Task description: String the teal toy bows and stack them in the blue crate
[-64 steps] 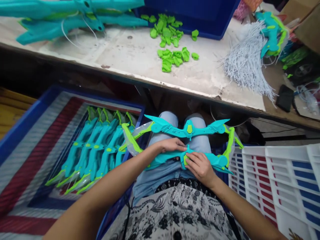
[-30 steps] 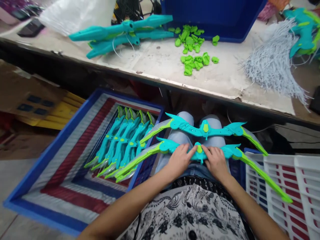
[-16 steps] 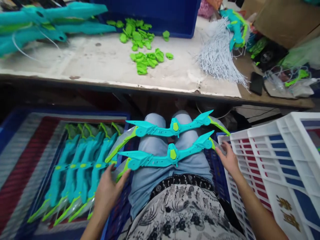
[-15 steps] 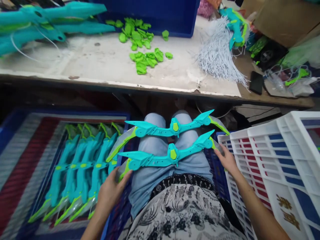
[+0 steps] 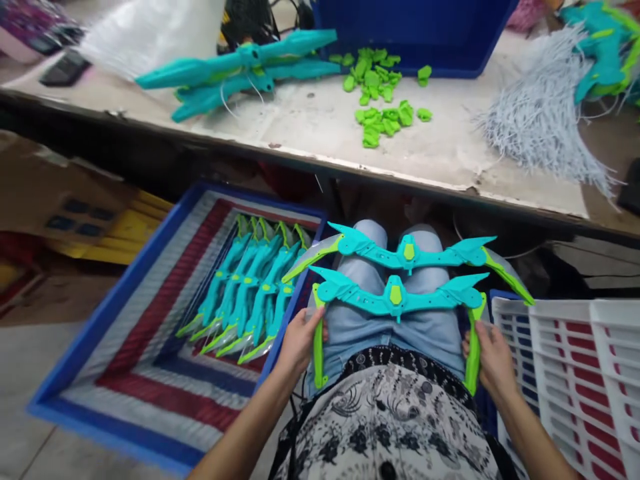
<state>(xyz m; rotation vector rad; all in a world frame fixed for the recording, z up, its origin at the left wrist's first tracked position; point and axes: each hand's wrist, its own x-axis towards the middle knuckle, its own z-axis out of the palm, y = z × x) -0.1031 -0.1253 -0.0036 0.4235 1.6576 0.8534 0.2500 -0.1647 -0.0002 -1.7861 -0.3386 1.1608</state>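
Note:
Two teal toy bows lie across my lap. The near bow has its lime-green limbs bent back toward my body. My left hand is closed on its left limb and my right hand is closed on its right limb. The far bow rests on my knees, limbs spread outward, untouched.
A blue crate at my left, lined with striped sheet, holds several finished bows. A white lattice crate stands at my right. On the workbench lie small green parts, teal bow bodies, a bundle of pale strings and a blue bin.
My hands went from the near bow's centre out to its ends, then folded both green limbs back toward me. The camera view swung to the left.

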